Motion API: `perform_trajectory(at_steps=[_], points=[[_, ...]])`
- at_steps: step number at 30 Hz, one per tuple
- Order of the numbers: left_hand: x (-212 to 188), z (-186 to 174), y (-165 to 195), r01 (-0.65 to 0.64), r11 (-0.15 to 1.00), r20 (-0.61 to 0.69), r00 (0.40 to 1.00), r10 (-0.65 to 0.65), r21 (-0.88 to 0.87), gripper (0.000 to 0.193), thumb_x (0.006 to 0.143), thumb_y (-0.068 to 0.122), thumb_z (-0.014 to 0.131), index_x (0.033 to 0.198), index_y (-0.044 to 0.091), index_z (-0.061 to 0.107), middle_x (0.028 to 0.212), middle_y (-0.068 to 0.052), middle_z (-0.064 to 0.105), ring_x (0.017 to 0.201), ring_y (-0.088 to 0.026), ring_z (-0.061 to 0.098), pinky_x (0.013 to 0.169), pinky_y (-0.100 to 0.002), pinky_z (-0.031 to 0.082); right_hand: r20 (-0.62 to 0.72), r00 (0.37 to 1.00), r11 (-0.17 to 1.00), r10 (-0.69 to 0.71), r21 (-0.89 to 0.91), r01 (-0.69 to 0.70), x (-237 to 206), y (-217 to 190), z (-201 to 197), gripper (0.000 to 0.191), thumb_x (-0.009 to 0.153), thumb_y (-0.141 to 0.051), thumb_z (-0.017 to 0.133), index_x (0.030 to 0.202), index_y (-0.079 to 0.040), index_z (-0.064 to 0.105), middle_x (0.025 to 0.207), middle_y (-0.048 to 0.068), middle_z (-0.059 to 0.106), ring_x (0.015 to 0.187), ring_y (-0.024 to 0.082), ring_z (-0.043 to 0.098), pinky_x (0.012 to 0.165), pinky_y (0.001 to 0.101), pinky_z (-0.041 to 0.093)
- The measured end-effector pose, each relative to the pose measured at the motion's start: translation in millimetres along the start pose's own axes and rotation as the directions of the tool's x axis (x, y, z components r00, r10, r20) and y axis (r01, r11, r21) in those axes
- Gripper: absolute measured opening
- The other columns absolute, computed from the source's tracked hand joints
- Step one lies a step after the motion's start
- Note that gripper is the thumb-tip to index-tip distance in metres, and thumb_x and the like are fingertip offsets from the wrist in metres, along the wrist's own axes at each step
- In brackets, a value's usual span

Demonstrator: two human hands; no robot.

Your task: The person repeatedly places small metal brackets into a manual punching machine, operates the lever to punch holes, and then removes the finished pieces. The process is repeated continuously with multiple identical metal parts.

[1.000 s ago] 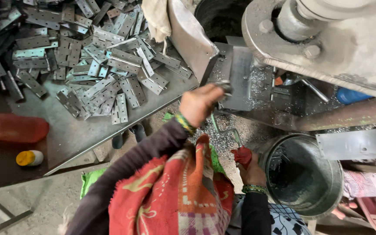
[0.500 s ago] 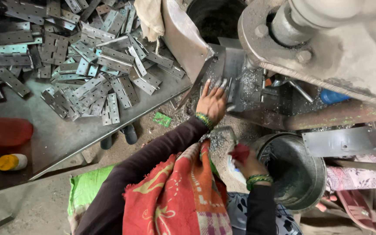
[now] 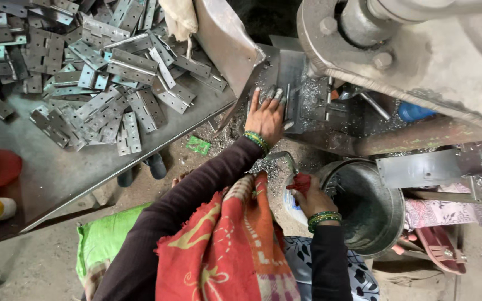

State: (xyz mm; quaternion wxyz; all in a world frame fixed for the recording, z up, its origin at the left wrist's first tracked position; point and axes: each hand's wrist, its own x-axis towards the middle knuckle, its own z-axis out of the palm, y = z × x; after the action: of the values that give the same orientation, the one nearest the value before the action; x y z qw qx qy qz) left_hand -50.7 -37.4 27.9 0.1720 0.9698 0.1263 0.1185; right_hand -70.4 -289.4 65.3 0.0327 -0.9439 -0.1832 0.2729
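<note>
Left hand (image 3: 266, 116) lying flat, fingers spread, on grey metal plate (image 3: 291, 83), long axis pointing away toward grey press machine (image 3: 419, 50). Right hand (image 3: 311, 198) clenching red cloth (image 3: 302, 182) beside round steel bucket (image 3: 386, 189).

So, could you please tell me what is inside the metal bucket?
The metal bucket looks dark inside, with some metal shavings on its inner wall. The right hand and a red cloth cover its near rim.

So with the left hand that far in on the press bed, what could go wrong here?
The left hand lies flat on the metal plate under the machine head; fingers could be crushed if it cycles. Sharp metal chips around the fingers could cut bare skin. The right hand grips a red handle beside the steel bucket; a slip could knock it.
</note>
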Motion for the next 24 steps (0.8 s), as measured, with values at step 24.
perform_trajectory(at_steps=[24], points=[[13.5, -0.7, -1.6, -0.003, 0.999, 0.096, 0.995, -0.002, 0.049, 0.064, 0.093, 0.019, 0.046, 0.155, 0.001, 0.04, 0.156, -0.019, 0.044, 0.148, -0.031, 0.039, 0.126, -0.06, -0.001, -0.049, 0.994, 0.978, 0.098, -0.178, -0.105, -3.0, -4.5, -13.7, 0.061, 0.093, -0.057, 0.065, 0.137, -0.023, 0.042, 0.109, 0.021, 0.075, 0.101, 0.043, 0.072, 0.087, 0.0527, 0.055]])
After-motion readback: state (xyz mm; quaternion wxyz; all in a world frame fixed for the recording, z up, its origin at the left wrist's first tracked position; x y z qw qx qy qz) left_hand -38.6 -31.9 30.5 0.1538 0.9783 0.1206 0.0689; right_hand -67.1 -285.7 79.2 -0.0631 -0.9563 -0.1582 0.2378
